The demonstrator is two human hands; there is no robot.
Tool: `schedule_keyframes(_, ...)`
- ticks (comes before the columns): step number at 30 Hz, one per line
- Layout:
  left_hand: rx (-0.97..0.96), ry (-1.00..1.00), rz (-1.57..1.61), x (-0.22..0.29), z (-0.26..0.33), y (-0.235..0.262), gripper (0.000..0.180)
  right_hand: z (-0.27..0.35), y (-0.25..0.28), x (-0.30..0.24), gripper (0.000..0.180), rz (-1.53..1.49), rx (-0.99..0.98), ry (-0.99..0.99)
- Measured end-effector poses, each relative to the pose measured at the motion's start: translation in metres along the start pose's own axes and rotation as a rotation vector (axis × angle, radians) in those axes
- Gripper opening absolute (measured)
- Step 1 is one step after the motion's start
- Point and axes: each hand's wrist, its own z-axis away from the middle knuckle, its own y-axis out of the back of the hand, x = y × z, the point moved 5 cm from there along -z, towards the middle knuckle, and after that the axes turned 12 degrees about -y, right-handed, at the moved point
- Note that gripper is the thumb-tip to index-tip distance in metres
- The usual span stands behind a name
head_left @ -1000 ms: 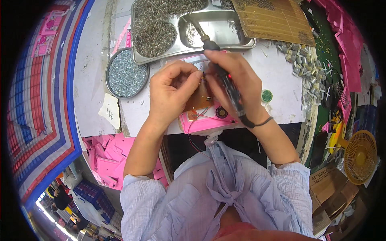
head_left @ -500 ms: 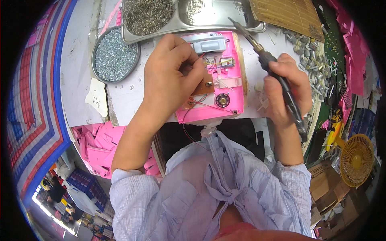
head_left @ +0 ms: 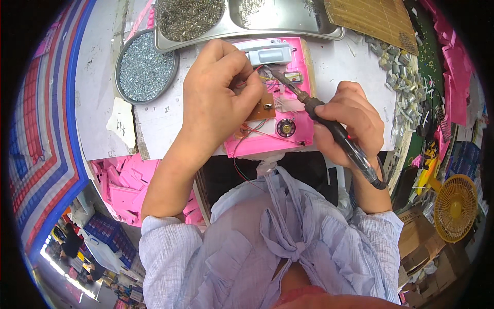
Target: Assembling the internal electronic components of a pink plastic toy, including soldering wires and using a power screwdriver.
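Note:
A pink plastic casing (head_left: 304, 119) lies on the table in front of me, with its inner parts facing up. It carries a light blue-grey block (head_left: 271, 55), a brown circuit board (head_left: 264, 110), a small round speaker (head_left: 285, 127) and thin wires. My left hand (head_left: 218, 95) is closed over the casing's left side, its thumb and forefinger pinching a thin red wire (head_left: 259, 67). In my right hand (head_left: 355, 116) is a black-handled soldering iron (head_left: 334, 129), slanting down to the left. Its tip is at the wires beside my left fingertips; whether it touches them I cannot tell.
Behind the casing stands a metal tray (head_left: 288, 32) with small metal parts. A round dish (head_left: 146, 67) of screws is at the left. Cardboard (head_left: 375, 20) and loose metal pieces (head_left: 396, 67) lie to the right. Pink plastic pieces (head_left: 126, 188) fill a space at lower left.
My right hand has brought the soldering iron down and left, from above the table's right side to the wires in the casing. My left hand stays nearly in place, still pinching.

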Motion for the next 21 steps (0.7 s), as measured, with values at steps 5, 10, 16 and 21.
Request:
schedule_keyframes(5, -0.002, 0.014, 0.000, -0.0004, 0.0003, -0.0006, 0.012, -0.0016, -0.0023, -0.0004, 0.038, 0.010, 0.014, 0.007)
schedule_keyframes(10, -0.008, 0.024, 0.003, 0.0005, -0.0009, -0.0002, 0.012, -0.0010, -0.0030, -0.0015, 0.038, 0.065, 0.012, 0.006)
schedule_keyframes(16, 0.026, 0.026, 0.035, -0.0021, 0.0016, -0.0017, 0.010, -0.0014, -0.0022, -0.0029, 0.041, 0.199, -0.072, 0.098)
schedule_keyframes(21, 0.035, 0.020, 0.027, -0.0025, 0.0019, -0.0028, 0.011, -0.0042, 0.0027, -0.0011, 0.041, 0.156, -0.097, 0.091)
